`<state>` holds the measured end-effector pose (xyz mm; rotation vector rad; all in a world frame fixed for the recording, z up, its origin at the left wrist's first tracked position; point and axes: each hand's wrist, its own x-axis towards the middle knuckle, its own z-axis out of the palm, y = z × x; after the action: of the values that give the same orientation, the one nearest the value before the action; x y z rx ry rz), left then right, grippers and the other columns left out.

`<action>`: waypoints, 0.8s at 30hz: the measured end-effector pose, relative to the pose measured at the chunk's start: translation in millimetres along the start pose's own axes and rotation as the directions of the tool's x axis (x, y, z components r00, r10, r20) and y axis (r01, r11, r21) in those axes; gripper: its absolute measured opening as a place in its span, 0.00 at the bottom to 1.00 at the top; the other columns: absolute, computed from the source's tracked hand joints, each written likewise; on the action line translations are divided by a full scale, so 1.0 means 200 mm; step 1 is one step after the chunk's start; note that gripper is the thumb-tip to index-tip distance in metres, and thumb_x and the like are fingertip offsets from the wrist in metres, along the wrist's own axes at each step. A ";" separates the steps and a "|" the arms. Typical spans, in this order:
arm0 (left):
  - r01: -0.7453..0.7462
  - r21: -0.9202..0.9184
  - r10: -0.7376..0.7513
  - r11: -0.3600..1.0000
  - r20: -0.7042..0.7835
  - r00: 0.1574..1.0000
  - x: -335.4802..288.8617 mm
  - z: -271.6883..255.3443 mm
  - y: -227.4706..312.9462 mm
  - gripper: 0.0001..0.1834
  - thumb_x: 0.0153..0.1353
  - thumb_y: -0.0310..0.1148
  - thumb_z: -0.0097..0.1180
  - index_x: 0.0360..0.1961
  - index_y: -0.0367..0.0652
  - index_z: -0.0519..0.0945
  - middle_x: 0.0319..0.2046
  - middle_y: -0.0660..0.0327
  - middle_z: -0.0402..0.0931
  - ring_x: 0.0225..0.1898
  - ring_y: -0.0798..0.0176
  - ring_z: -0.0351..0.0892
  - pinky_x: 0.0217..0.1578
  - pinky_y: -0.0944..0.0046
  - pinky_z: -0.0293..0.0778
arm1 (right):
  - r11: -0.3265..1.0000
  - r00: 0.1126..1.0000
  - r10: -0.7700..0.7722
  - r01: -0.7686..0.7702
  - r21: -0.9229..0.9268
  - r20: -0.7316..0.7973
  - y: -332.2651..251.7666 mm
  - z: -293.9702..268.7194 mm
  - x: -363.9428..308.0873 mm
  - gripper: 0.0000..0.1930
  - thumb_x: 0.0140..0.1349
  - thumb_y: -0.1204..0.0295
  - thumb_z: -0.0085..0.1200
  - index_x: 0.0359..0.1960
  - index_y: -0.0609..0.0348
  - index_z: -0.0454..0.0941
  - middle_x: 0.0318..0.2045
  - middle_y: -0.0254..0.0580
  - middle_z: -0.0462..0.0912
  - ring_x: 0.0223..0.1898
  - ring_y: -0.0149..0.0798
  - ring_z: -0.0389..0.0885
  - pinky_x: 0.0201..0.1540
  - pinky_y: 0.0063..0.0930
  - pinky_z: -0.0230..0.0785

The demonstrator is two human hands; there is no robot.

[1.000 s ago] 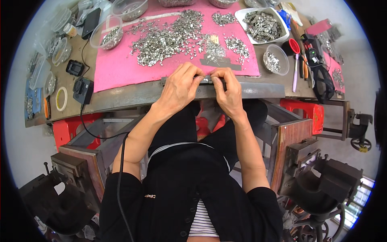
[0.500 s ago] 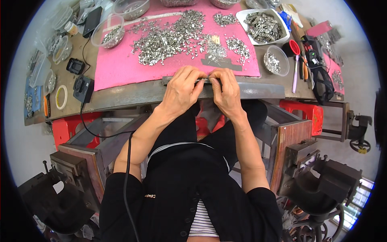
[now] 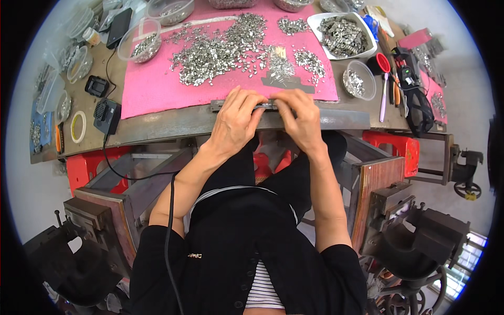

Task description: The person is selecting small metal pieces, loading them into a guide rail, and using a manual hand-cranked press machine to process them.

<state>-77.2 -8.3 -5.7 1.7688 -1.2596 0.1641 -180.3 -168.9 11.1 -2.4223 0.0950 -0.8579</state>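
Observation:
Both hands work at the front edge of the table, over a narrow dark metal bar [image 3: 216, 105] lying along that edge. My left hand [image 3: 237, 122] is closed over the bar, thumb and fingers drawn together; whatever sits between its fingertips is too small to make out. Just to the right, my right hand [image 3: 303, 119] is bent in a pinch at the bar, its fingertips partly hidden by the hand. A small gap separates the hands, and the bar shows there. Beyond them, a pink mat [image 3: 152, 97] carries a big heap of small silvery metal pieces [image 3: 210, 60] and thin metal pins [image 3: 281, 69].
On the right stand a white tray [image 3: 314, 21] of metal parts, a clear tub [image 3: 371, 86], a red cup-shaped object [image 3: 384, 63] and pliers [image 3: 396, 94]. A black charger [image 3: 106, 116] and tape roll [image 3: 79, 127] lie left. Its cable [image 3: 168, 236] crosses my left arm. Vises [image 3: 420, 236] flank me.
My right hand has moved slightly right, away from my left hand, and its fingers have opened out a little. More of the bar shows between the hands. My left hand has barely shifted.

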 end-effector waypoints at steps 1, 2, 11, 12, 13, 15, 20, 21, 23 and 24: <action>-0.001 -0.004 0.001 1.000 0.001 1.000 0.00 0.01 0.00 0.14 0.57 0.21 0.63 0.45 0.37 0.79 0.42 0.51 0.78 0.47 0.43 0.77 0.61 0.42 0.70 | 0.998 0.998 0.061 -0.061 -0.003 -0.002 0.01 -0.01 0.02 0.06 0.59 0.77 0.62 0.39 0.58 0.84 0.34 0.39 0.82 0.39 0.45 0.80 0.45 0.38 0.66; 0.003 -0.004 -0.003 1.000 -0.007 1.000 0.00 0.01 0.00 0.15 0.57 0.21 0.63 0.46 0.37 0.79 0.42 0.51 0.78 0.47 0.43 0.77 0.60 0.42 0.69 | 0.993 0.996 0.086 -0.088 -0.077 -0.025 0.06 0.00 0.04 0.05 0.60 0.75 0.62 0.38 0.57 0.85 0.32 0.39 0.82 0.37 0.46 0.79 0.44 0.40 0.65; 0.026 0.115 -0.022 0.993 -0.036 0.999 -0.02 -0.02 0.02 0.17 0.57 0.25 0.66 0.48 0.39 0.79 0.43 0.54 0.79 0.48 0.48 0.79 0.60 0.44 0.68 | 0.924 0.997 0.034 -0.007 -0.382 0.064 0.12 0.09 0.17 0.04 0.57 0.71 0.65 0.32 0.55 0.86 0.30 0.37 0.82 0.38 0.44 0.78 0.47 0.40 0.65; 0.033 0.111 -0.028 0.993 -0.044 0.999 -0.03 -0.02 0.02 0.17 0.57 0.25 0.67 0.48 0.39 0.79 0.43 0.54 0.81 0.48 0.48 0.80 0.60 0.43 0.68 | 0.915 0.997 0.026 0.004 -0.403 0.069 0.11 0.09 0.17 0.04 0.57 0.70 0.66 0.31 0.55 0.85 0.29 0.36 0.82 0.37 0.44 0.78 0.47 0.41 0.65; 0.035 0.111 -0.030 0.993 -0.045 0.999 -0.03 -0.02 0.02 0.17 0.57 0.25 0.67 0.48 0.39 0.79 0.43 0.54 0.81 0.48 0.48 0.80 0.60 0.43 0.68 | 0.915 0.997 0.025 0.005 -0.403 0.071 0.11 0.09 0.17 0.04 0.57 0.70 0.66 0.31 0.55 0.85 0.29 0.36 0.82 0.37 0.44 0.78 0.47 0.41 0.65; 0.032 0.095 -0.027 0.995 -0.055 0.998 -0.03 0.00 0.01 0.17 0.56 0.24 0.66 0.48 0.40 0.79 0.43 0.55 0.79 0.48 0.49 0.78 0.61 0.44 0.68 | 0.952 0.993 0.085 -0.056 -0.301 0.082 0.11 0.08 0.16 0.03 0.58 0.72 0.63 0.31 0.58 0.83 0.31 0.40 0.82 0.38 0.46 0.78 0.47 0.41 0.64; 0.031 0.082 -0.025 0.996 -0.078 0.997 -0.03 -0.01 0.00 0.17 0.55 0.24 0.66 0.47 0.39 0.79 0.43 0.54 0.79 0.48 0.48 0.78 0.57 0.47 0.69 | 0.975 0.977 0.164 -0.182 0.127 0.140 0.00 0.01 0.09 0.03 0.61 0.78 0.60 0.35 0.63 0.79 0.31 0.45 0.81 0.38 0.50 0.80 0.43 0.41 0.68; 0.024 0.087 -0.017 0.996 -0.082 0.997 -0.03 -0.02 0.01 0.17 0.55 0.24 0.66 0.47 0.39 0.79 0.42 0.54 0.79 0.47 0.48 0.78 0.55 0.48 0.70 | 0.957 0.967 0.171 -0.209 0.201 0.190 -0.02 -0.01 0.08 0.04 0.61 0.80 0.59 0.35 0.64 0.77 0.31 0.46 0.80 0.38 0.51 0.80 0.42 0.41 0.69; 0.031 0.071 -0.025 0.997 -0.082 0.996 -0.02 -0.01 0.01 0.18 0.54 0.24 0.66 0.47 0.39 0.79 0.42 0.54 0.79 0.47 0.48 0.77 0.53 0.49 0.70 | 0.973 0.981 0.104 -0.134 0.186 0.165 -0.03 -0.02 0.06 0.05 0.60 0.83 0.58 0.36 0.66 0.76 0.32 0.48 0.79 0.38 0.51 0.79 0.42 0.40 0.71; 0.036 0.061 -0.031 0.998 -0.082 0.996 -0.02 -0.01 0.01 0.18 0.54 0.24 0.66 0.47 0.39 0.79 0.42 0.54 0.79 0.47 0.47 0.77 0.51 0.50 0.70 | 0.976 0.983 0.089 -0.119 0.184 0.163 -0.03 -0.02 0.06 0.05 0.60 0.83 0.58 0.36 0.66 0.75 0.32 0.48 0.78 0.38 0.52 0.78 0.42 0.40 0.71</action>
<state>-79.5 -4.1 -6.1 1.8169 -1.1780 0.2558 -173.9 -168.3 23.6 -2.2699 0.0766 -0.6019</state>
